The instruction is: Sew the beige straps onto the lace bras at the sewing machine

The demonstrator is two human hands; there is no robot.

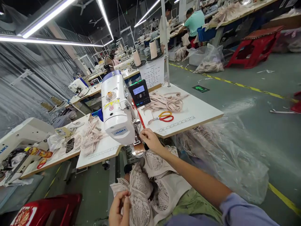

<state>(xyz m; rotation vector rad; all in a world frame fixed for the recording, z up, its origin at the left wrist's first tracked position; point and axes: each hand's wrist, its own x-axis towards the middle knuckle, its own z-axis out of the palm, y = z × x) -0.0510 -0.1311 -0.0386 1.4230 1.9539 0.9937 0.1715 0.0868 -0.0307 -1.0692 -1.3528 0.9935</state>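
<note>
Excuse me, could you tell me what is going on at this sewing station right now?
A person sits at a white sewing machine. Their right hand reaches to the needle area, while the left hand pinches lace fabric piled on their lap. Scissors and a heap of straps lie on the table.

The scene is brightly and evenly lit by long fluorescent tube lights (47, 17) running overhead, which burn out to pure white streaks at the upper left. The white surface (199, 110) reflects this light strongly and nearly loses detail. Shadows are soft and short, darkest under the surface and beneath the sewing machine (117, 110). The clear plastic sheeting (223, 150) catches pale glare across its folds. Wide-angle distortion bends straight lines near the edges, and the whole view sits tilted. The near foreground at the bottom edge is slightly soft; the distant background is small, hazy and overexposed.
</note>
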